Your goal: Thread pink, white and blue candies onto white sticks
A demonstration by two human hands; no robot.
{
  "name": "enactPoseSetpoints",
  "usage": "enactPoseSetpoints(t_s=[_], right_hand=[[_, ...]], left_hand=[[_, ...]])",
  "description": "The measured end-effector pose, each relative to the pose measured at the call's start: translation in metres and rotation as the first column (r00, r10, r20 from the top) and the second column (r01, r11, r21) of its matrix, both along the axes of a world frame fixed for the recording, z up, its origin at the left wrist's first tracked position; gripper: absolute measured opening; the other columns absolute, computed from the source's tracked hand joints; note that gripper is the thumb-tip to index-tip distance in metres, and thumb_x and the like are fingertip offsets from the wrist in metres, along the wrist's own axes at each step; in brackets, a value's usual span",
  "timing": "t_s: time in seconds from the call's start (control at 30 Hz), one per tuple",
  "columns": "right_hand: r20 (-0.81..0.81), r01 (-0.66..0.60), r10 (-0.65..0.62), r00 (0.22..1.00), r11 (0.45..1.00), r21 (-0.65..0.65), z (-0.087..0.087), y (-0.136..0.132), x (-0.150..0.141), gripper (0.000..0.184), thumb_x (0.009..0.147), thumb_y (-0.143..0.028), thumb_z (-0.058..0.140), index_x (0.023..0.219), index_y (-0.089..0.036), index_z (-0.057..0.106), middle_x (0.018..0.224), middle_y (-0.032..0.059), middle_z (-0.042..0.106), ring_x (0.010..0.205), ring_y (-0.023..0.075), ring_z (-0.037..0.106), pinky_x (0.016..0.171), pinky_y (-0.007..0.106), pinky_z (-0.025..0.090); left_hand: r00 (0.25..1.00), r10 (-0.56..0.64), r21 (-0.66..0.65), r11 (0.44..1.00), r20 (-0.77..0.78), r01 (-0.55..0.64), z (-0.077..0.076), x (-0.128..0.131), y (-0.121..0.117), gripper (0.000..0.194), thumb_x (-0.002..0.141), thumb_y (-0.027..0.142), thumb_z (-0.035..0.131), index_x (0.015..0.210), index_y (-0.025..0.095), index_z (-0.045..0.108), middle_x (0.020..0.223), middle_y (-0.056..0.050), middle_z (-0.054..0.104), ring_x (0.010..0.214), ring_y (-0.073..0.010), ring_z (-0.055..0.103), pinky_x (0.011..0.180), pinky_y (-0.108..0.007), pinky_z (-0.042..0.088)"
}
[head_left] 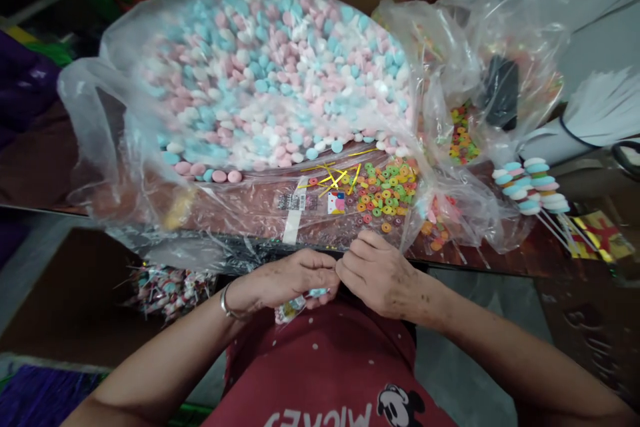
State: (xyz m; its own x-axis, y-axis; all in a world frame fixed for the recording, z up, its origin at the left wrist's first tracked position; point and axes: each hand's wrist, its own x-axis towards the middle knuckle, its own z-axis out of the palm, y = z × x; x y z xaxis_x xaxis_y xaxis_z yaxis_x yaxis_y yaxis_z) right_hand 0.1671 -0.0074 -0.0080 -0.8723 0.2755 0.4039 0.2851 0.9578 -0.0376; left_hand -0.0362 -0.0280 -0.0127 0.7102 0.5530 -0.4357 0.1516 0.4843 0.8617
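My left hand (295,277) is closed around a small clear candy packet (290,309), held low in front of the shirt. Bits of blue and yellow show through its wrapper, and the rest is hidden by my fingers. My right hand (380,273) is curled in a pinch, its fingertips meeting those of the left. What it pinches is hidden. Just beyond the hands, loose gummy rings (385,190) in green, orange and red lie on the table beside several gold twist ties (336,177) and a small printed card (337,203).
A large clear bag (280,73) of pink, blue and white candies covers much of the table (255,207). Candy skewers (533,187) lie at right, near a black phone (501,93) on plastic bags. Below left, a cardboard box (65,300) holds wrapped candies (170,290).
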Motion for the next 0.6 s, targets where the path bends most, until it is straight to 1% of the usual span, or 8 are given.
enactPoseSetpoints(t_s=[0.07, 0.13, 0.2, 0.27, 0.33, 0.43, 0.5, 0.6], right_hand=[[-0.002, 0.057, -0.057, 0.998, 0.995, -0.082, 0.001, 0.002, -0.002, 0.032, 0.093, -0.014, 0.042, 0.065, -0.017, 0.056, 0.063, 0.0023, 0.051, 0.068, 0.0169, 0.04, 0.071, 0.035, 0.034], [0.011, 0.131, -0.131, 0.991, 0.971, -0.2, 0.002, 0.004, -0.003, 0.032, 0.092, -0.016, 0.042, 0.062, -0.018, 0.052, 0.06, 0.0008, 0.049, 0.065, 0.0159, 0.039, 0.07, 0.034, 0.032], [0.059, 0.175, -0.165, 0.985, 0.923, -0.342, 0.005, 0.006, -0.004, 0.031, 0.091, -0.016, 0.041, 0.061, -0.019, 0.049, 0.059, -0.0003, 0.05, 0.064, 0.0149, 0.039, 0.069, 0.032, 0.032], [0.097, 0.174, -0.144, 0.985, 0.855, -0.488, 0.008, 0.012, -0.003, 0.033, 0.093, -0.017, 0.039, 0.062, -0.018, 0.05, 0.061, -0.0008, 0.053, 0.064, 0.0139, 0.042, 0.068, 0.03, 0.034], [0.044, 0.177, -0.191, 0.981, 0.765, -0.619, 0.011, 0.024, -0.002, 0.033, 0.097, -0.021, 0.036, 0.07, -0.018, 0.055, 0.069, -0.0004, 0.059, 0.067, 0.0132, 0.049, 0.067, 0.028, 0.037], [-0.108, 0.293, -0.47, 0.876, 0.696, -0.655, 0.01, 0.049, -0.003, 0.027, 0.099, -0.024, 0.036, 0.089, -0.019, 0.06, 0.086, 0.0016, 0.066, 0.08, 0.0144, 0.057, 0.073, 0.027, 0.041], [-0.13, 0.403, -0.533, 0.836, 0.757, -0.514, 0.004, 0.066, -0.009, 0.021, 0.097, -0.022, 0.041, 0.094, -0.019, 0.062, 0.09, 0.0042, 0.066, 0.086, 0.0176, 0.056, 0.081, 0.031, 0.042], [0.061, 0.486, -0.485, 0.872, 0.847, -0.218, -0.01, 0.082, -0.025, 0.02, 0.093, -0.015, 0.045, 0.092, -0.015, 0.065, 0.09, 0.0092, 0.066, 0.088, 0.0221, 0.052, 0.082, 0.035, 0.041]], left_hand=[[0.983, 0.093, 0.396, 0.918, -0.157, -0.023, 0.001, 0.001, -0.004, 0.024, 0.091, 0.037, 0.049, 0.08, 0.016, 0.056, 0.068, -0.001, 0.056, 0.058, -0.0125, 0.049, 0.055, -0.025, 0.04], [0.948, 0.242, 0.777, 0.629, -0.206, 0.008, 0.0, 0.003, -0.008, 0.014, 0.092, 0.025, 0.047, 0.088, 0.016, 0.057, 0.078, -0.004, 0.06, 0.069, -0.0156, 0.054, 0.063, -0.028, 0.046], [0.94, 0.295, 0.939, 0.337, -0.169, 0.063, -0.004, 0.003, -0.011, 0.012, 0.092, 0.016, 0.046, 0.088, 0.016, 0.057, 0.081, -0.007, 0.062, 0.074, -0.0177, 0.056, 0.069, -0.031, 0.048], [0.944, 0.307, 0.972, 0.228, -0.123, 0.052, -0.008, 0.001, -0.012, 0.014, 0.091, 0.011, 0.046, 0.086, 0.016, 0.058, 0.078, -0.007, 0.062, 0.074, -0.0174, 0.056, 0.07, -0.031, 0.048], [0.922, 0.383, 0.962, 0.268, -0.057, -0.052, -0.01, -0.002, -0.01, 0.014, 0.091, 0.011, 0.047, 0.085, 0.016, 0.059, 0.074, -0.005, 0.062, 0.068, -0.0151, 0.056, 0.066, -0.028, 0.048], [0.8, 0.6, 0.789, 0.49, 0.004, -0.371, -0.009, -0.008, -0.007, 0.014, 0.09, 0.018, 0.053, 0.079, 0.017, 0.061, 0.063, 0.0, 0.059, 0.055, -0.0108, 0.052, 0.055, -0.022, 0.043], [0.694, 0.719, 0.519, 0.578, 0.041, -0.629, -0.005, -0.01, -0.004, 0.015, 0.088, 0.022, 0.058, 0.074, 0.017, 0.061, 0.061, 0.001, 0.06, 0.05, -0.0091, 0.052, 0.049, -0.02, 0.04], [0.554, 0.819, 0.144, 0.537, 0.147, -0.831, 0.0, -0.009, 0.001, 0.013, 0.081, 0.023, 0.065, 0.07, 0.017, 0.059, 0.066, 0.001, 0.065, 0.048, -0.0088, 0.055, 0.045, -0.018, 0.039]])
